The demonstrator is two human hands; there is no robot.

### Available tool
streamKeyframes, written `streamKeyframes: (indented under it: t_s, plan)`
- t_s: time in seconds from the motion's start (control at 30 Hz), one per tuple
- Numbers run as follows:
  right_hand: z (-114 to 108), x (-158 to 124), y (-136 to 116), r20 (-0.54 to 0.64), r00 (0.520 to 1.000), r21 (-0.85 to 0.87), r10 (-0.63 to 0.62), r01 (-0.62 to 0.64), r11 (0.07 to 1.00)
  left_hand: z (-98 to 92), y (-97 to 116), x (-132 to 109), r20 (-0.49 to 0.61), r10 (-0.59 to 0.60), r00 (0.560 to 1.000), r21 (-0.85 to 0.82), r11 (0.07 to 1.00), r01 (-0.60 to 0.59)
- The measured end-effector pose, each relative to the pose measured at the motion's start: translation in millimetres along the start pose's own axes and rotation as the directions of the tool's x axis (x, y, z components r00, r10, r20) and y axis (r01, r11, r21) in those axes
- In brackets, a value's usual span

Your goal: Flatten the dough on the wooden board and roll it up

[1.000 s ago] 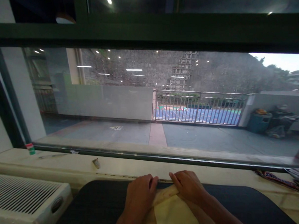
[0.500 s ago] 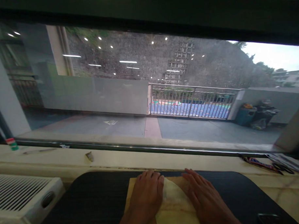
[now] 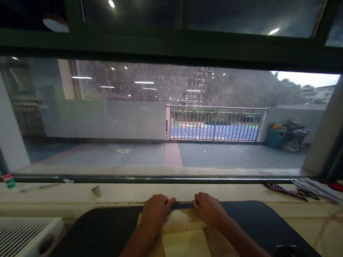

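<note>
A pale yellow sheet (image 3: 183, 245) lies folded on a dark mat (image 3: 102, 236) in front of a window. My left hand (image 3: 155, 211) rests on the sheet's far left edge, fingers curled and pinching the fold. My right hand (image 3: 207, 209) does the same on the far right edge, its fingers curled down onto the fold. The two hands sit side by side, a short gap apart.
A pale windowsill (image 3: 78, 193) runs behind the mat, with a small scrap (image 3: 96, 190), a red-green-white object (image 3: 8, 181), a lanyard (image 3: 280, 188) and scissors (image 3: 308, 194) with papers on it. A white radiator (image 3: 20, 240) is at lower left. A phone (image 3: 289, 250) lies at lower right.
Both hands went from lying flat on the sheet to curling at its far edge. The view tilted up, so the hands sit lower in the picture.
</note>
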State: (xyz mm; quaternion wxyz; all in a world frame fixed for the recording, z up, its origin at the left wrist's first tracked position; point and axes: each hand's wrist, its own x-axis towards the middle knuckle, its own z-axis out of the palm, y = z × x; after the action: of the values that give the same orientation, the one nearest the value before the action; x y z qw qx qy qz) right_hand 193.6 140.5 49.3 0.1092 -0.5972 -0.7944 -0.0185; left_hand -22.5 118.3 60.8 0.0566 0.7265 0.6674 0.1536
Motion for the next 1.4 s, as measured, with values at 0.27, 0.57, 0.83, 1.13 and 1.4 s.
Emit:
streamKeyframes:
  t_s: [0.27, 0.57, 0.83, 1.13, 1.4]
  plan:
    - [-1, 10, -4, -0.081, 0.996, -0.049, 0.028, -0.032, 0.998, -1.4, -1, 4, -0.032, -0.035, 0.999, 0.031, 0.999, 0.036]
    - [-12, -19, -3, -0.190, 0.980, -0.010, -0.066, 0.065, 0.998, 2.7, -4, -27, -0.044, 0.066, 0.997, 0.022, 0.998, -0.065]
    - [0, -39, -1, -0.117, 0.983, 0.011, -0.141, 0.143, 0.990, 5.4, 0, -14, -0.008, 0.055, 0.998, 0.004, 0.998, -0.055]
    - [16, 4, 0, -0.044, 0.987, -0.024, -0.158, 0.157, 0.987, 18.4, -6, 10, 0.101, 0.092, 0.991, 0.056, 0.994, -0.098]
    - [-8, -4, -7, -0.064, 0.987, -0.021, -0.144, 0.143, 0.989, 6.1, -3, 4, 0.024, -0.002, 1.000, -0.012, 1.000, 0.002]
